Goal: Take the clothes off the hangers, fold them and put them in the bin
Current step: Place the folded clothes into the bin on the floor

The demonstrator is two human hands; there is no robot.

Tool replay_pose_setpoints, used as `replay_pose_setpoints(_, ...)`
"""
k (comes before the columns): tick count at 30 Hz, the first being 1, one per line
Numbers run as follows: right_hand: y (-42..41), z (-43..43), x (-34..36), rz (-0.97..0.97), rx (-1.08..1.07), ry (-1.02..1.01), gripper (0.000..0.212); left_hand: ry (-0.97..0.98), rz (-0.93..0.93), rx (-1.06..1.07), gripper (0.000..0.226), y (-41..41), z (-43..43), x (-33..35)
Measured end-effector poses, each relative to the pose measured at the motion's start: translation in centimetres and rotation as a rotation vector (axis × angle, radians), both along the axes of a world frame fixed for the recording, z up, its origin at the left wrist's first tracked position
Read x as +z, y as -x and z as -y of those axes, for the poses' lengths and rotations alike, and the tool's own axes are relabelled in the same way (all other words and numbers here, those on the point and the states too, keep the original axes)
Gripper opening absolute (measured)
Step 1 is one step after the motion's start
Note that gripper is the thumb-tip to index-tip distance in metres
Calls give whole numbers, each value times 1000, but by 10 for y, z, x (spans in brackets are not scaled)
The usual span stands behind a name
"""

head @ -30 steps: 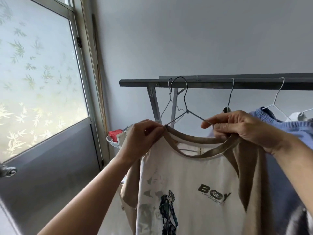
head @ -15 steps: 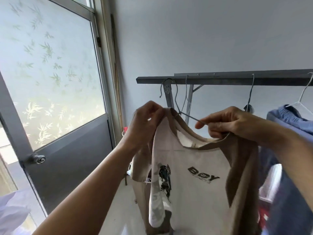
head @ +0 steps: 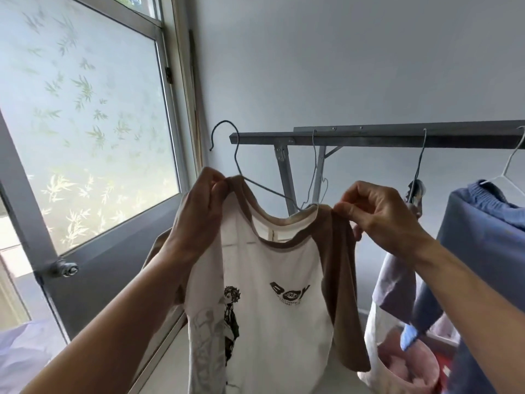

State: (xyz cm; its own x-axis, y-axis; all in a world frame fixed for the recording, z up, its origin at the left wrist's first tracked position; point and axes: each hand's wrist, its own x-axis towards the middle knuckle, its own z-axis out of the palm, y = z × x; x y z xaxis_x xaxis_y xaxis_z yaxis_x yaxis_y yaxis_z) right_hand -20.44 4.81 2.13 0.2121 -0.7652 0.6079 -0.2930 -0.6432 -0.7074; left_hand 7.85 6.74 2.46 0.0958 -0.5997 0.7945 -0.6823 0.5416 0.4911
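A white T-shirt (head: 272,317) with brown sleeves and collar and a dark print hangs in front of me. My left hand (head: 199,211) pinches its left shoulder at the collar. My right hand (head: 380,217) pinches the right shoulder. A grey wire hanger (head: 235,155) is still inside the neck, tilted left, its hook free of the dark metal rail (head: 369,136). A blue garment (head: 488,237) hangs on a white hanger (head: 511,166) at the right.
A frosted glass door (head: 85,123) with a metal knob (head: 64,268) stands at the left. An empty wire hanger (head: 315,172) and a further one (head: 419,166) hang on the rail. A pinkish bin (head: 409,368) sits at the lower right beneath other hanging clothes.
The hanger's hook has come off the rail and swung left. Both hands have carried the shirt left and spread it wider; the view has turned left.
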Motion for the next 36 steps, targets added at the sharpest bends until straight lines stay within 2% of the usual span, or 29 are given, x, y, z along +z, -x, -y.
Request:
replay_pose_setpoints(11,-12,9,-8,-68,117,-63,4,-3,5,45,10,-18,-7,-4)
replay_pose_setpoints(22,-22,13,-11,-56,-57,-7,14,-10,-31,38,12,-23,-5,-6)
replay_pose_setpoints(27,-24,14,-13,29,-84,29,13,-14,-58,26,13,-26,-3,-7)
replay_pose_setpoints(32,-29,12,-11,133,-35,-47,11,-20,-96,30,15,-29,-2,-8)
replay_pose_setpoints(36,-28,14,-12,33,-32,-89,7,-12,-91,41,14,-30,-2,-8)
